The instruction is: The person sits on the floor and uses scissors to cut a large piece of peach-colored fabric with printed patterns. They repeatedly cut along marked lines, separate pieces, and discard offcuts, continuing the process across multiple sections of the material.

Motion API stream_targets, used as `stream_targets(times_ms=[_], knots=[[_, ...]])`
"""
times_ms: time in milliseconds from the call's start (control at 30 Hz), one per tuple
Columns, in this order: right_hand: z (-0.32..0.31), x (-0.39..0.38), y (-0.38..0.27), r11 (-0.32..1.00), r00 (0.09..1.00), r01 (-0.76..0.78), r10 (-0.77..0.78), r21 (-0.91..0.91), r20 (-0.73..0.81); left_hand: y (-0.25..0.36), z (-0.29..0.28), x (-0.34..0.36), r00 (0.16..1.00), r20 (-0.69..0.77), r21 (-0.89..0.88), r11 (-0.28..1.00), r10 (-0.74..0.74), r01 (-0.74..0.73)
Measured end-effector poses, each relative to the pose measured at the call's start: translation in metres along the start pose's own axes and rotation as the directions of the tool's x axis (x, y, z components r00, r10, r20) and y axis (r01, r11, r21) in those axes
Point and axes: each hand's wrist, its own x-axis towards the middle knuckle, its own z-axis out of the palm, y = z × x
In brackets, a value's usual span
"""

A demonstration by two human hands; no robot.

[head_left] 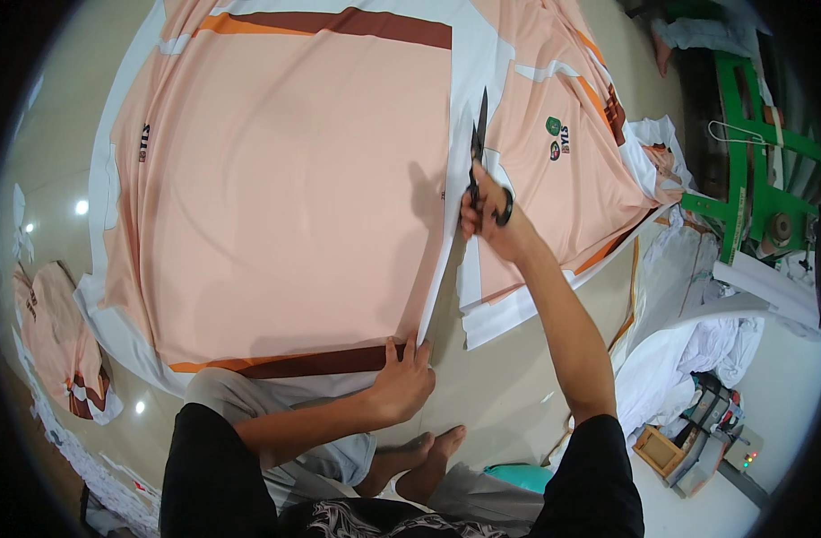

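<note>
A large sheet of peach printed fabric [294, 188] with white margins and brown and orange bands lies on the floor before me. My right hand [493, 213] grips black-handled scissors [479, 134], their blades slightly apart and pointing away from me along the white strip at the sheet's right side. Below the scissors, a gap separates the sheet from another peach piece [540, 170] with small emblems on the right. My left hand [406, 386] rests with fingers spread on the sheet's near right corner, over the brown band [330, 362].
A smaller peach piece [61, 332] lies on the tiled floor at far left. Green metal framework [738, 161] stands at the right, near heaped white cloth [697, 359]. A wooden frame [659, 451] and a box with small lights [745, 451] sit at lower right.
</note>
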Motion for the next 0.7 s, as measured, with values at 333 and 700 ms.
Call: stream_targets(times_ms=[333,700], knots=[[0.004,0.034,-0.065,0.997,1.000,0.015,-0.013,-0.073,0.024,0.001,-0.002,0.000,1.000,0.025,0.125,0.992,0.019,-0.022],[-0.007,0.076,-0.125,0.966,0.996,-0.016,0.037,-0.260,0.078,0.001,-0.007,0.000,0.996,0.083,0.151,0.988,0.030,-0.043]])
